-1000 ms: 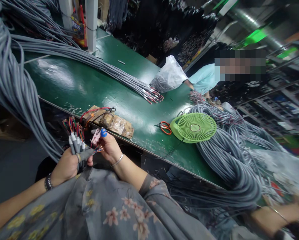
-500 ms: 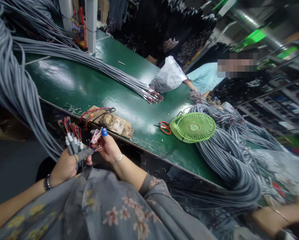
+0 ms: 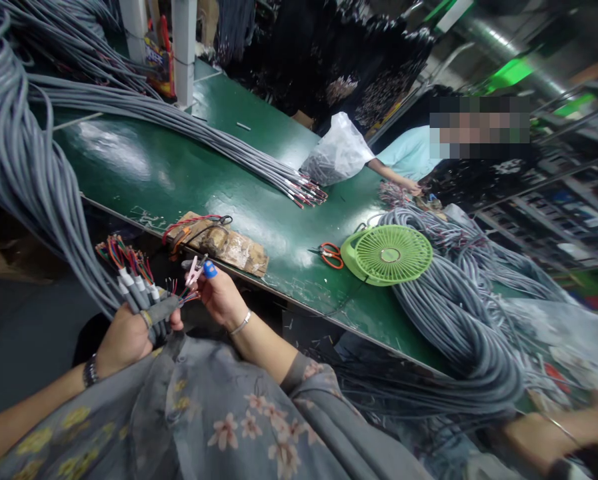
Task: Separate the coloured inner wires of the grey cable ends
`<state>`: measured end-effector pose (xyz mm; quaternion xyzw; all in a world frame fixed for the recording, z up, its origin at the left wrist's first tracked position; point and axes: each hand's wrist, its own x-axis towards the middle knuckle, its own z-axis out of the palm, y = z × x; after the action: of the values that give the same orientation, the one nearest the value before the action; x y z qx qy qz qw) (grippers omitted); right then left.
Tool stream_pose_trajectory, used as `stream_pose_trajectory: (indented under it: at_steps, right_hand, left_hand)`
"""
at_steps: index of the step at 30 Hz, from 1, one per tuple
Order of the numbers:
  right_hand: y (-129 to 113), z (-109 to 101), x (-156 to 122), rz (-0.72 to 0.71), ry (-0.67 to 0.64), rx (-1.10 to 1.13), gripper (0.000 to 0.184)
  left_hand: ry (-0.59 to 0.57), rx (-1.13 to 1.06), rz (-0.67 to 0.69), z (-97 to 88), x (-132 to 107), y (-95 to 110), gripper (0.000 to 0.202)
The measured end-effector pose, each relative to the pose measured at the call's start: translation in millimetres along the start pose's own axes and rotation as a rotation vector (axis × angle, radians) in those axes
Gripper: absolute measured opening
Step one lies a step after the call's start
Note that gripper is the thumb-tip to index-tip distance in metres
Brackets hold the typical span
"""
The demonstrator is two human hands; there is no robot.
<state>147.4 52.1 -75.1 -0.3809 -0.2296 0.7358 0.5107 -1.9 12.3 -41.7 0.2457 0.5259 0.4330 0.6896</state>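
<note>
My left hand [image 3: 129, 337] is closed round a bundle of grey cables [image 3: 139, 292], whose stripped ends point up and show coloured wires [image 3: 123, 257]. A grey wrap covers its thumb. One cable end lies across the thumb, its thin wires [image 3: 189, 297] fanning toward my right hand. My right hand [image 3: 223, 297], with a blue cover [image 3: 209, 269] on one fingertip, is closed on a small pale-pink clip [image 3: 194, 272] just above those wires. Its other fingertips are partly hidden.
On the green table [image 3: 229, 133] lie a wooden block [image 3: 239, 250] with wires, orange-handled scissors [image 3: 331, 255], a green fan [image 3: 391, 255] and long grey cable bundles [image 3: 203, 137]. Across it a co-worker's hand [image 3: 411, 187] is near other cables. Another arm [image 3: 553, 430] shows at lower right.
The cable ends in my left hand have shifted left. The pink clip has turned more upright, and my right hand has moved slightly right. The co-worker's arm across the table has shifted.
</note>
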Motion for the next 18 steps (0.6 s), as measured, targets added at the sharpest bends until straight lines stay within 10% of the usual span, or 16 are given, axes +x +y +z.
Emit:
stream_pose_trajectory:
  at_steps: [18]
  right_hand:
    - [7.9, 5.5, 9.7, 0.067, 0.087, 0.110, 0.045]
  left_hand:
    - [0.080, -0.012, -0.019, 16.1, 2.1, 5.7, 0.029]
